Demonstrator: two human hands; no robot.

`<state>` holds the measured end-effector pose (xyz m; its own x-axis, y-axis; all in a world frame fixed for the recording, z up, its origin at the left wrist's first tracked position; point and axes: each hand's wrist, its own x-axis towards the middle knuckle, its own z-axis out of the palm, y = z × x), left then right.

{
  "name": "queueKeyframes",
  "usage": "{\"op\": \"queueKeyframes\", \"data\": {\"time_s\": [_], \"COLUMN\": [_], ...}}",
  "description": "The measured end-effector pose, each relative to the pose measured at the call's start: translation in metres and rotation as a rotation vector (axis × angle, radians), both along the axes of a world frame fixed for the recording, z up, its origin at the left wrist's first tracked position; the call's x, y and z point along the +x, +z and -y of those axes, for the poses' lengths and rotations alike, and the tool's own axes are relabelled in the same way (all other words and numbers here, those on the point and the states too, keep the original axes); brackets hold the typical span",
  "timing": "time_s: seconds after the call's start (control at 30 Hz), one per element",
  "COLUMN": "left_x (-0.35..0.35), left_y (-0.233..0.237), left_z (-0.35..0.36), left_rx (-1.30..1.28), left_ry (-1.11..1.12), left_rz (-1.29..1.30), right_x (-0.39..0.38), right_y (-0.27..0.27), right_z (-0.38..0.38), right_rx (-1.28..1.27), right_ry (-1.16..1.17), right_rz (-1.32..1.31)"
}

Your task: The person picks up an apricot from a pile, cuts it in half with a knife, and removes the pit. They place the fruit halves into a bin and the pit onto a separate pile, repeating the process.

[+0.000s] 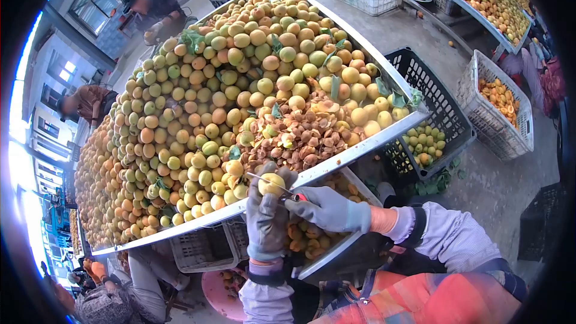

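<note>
My left hand (266, 225), in a grey work glove, is closed around a yellow apricot (272, 185) at the table's near edge. My right hand (333, 209), gloved too, grips a small knife (299, 197) by its red and black handle. Its thin blade lies across the apricot and its tip shows past the fruit on the left. Just beyond my hands, a heap of brown apricot pits (294, 135) rests among the whole apricots (198, 102) piled over the metal-edged table (351, 155).
Below the table edge, a tray of fruit (312, 234) sits under my wrists. A black crate (441, 108) with green fruit stands at the right, beside a white crate (507, 135) of orange halves. A pink basin (219, 300) is on the floor. Several people work around the table.
</note>
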<state>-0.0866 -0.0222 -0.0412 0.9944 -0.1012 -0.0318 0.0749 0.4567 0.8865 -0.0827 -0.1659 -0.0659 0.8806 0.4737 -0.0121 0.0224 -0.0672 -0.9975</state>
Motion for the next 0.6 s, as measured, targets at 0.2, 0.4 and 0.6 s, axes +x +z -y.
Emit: {"op": "queueKeyframes", "data": {"time_s": [0.2, 0.4, 0.6], "left_x": [0.001, 0.000, -0.006], "left_y": [-0.015, -0.009, -0.017], "left_z": [0.006, 0.001, 0.011], "left_rx": [-0.136, 0.047, -0.139], "left_ry": [-0.041, 0.010, -0.001], "left_rz": [-0.010, 0.042, -0.121], "right_x": [-0.005, -0.005, -0.014], "right_y": [-0.008, 0.018, -0.025], "right_z": [-0.008, 0.000, -0.017], "right_rx": [0.137, 0.075, 0.160], "right_ry": [-0.095, 0.026, -0.138], "right_rz": [-0.103, -0.453, -0.076]}}
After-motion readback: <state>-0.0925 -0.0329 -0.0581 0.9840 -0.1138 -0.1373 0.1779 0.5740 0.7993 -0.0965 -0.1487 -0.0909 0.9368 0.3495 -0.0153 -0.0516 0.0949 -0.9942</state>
